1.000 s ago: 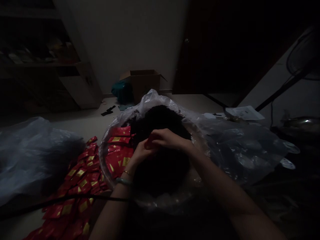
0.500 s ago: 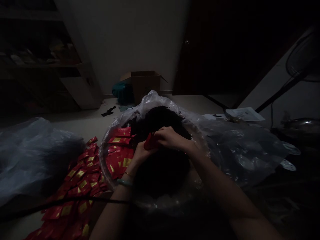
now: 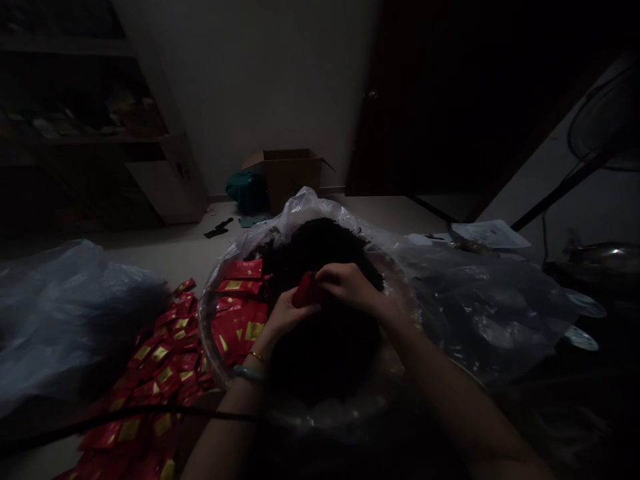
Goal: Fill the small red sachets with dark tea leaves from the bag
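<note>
Sadly, the gold labels (image 3: 254, 331) on the red sachets (image 3: 173, 360) are too small to read. The left hand (image 3: 290, 312) and right hand (image 3: 347, 287) pinch one sachet (image 3: 305, 291) between them, above a dark heap (image 3: 325, 353) in clear plastic sheeting (image 3: 305, 213).

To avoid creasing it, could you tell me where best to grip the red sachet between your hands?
Probably pinch the red sachet from above, at its exposed upper edge: it is thin and flat, and the left hand and right hand cover its ends.
</note>
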A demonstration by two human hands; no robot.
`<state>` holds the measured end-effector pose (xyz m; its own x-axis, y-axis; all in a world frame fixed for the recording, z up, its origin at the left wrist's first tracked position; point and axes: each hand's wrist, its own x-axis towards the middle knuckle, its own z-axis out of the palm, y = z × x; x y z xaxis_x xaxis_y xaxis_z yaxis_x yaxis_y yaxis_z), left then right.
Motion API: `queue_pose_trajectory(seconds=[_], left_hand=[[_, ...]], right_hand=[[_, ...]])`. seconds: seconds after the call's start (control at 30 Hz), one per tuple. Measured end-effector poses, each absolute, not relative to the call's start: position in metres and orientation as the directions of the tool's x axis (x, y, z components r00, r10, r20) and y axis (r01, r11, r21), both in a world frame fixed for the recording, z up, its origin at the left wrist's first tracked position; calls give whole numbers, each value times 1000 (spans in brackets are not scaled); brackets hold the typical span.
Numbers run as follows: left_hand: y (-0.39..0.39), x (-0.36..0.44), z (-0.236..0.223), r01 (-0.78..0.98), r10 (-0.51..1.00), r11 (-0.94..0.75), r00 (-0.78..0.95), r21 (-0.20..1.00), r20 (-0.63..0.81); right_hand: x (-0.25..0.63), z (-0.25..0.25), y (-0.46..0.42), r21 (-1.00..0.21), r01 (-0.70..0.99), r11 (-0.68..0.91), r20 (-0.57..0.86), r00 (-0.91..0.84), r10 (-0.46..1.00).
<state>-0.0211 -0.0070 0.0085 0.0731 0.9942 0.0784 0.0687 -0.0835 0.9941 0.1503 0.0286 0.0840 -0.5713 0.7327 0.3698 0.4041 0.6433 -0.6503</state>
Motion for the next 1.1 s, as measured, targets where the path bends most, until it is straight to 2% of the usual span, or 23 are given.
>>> queue_pose_trajectory(seconds=[0.2,0.27,0.37,0.5,0.63,0.73,0.83,0.93,1.1], left_hand=[[-12,-26,18,343,970,-242,59,907,237],[-13,-24,17,370,964,-262,47,891,263],[-14,-18,14,244,966,-234,-50,941,253],[-12,-16,11,33,971,-149,-183,988,153],[-11,-16,12,30,962,-150,-227,988,153],[-10,-15,10,21,978,-122,-167,992,124],[-8,-14,8,26,995,-50,-86,998,52],[-8,-16,7,21,996,-7,-83,1000,9],[-10,-16,10,-85,992,16,-120,996,-26]], right_hand=[[164,66,26,-602,422,678,367,-608,704],[165,62,25,-595,414,689,362,-628,689],[165,60,23,-607,392,691,361,-638,680],[165,61,21,-630,357,689,409,-602,686],[162,58,21,-666,347,660,484,-472,737],[157,50,22,-696,358,622,487,-400,776],[154,45,24,-714,379,589,463,-376,803],[152,42,26,-750,388,536,427,-334,840],[150,40,27,-867,365,341,205,-362,909]])
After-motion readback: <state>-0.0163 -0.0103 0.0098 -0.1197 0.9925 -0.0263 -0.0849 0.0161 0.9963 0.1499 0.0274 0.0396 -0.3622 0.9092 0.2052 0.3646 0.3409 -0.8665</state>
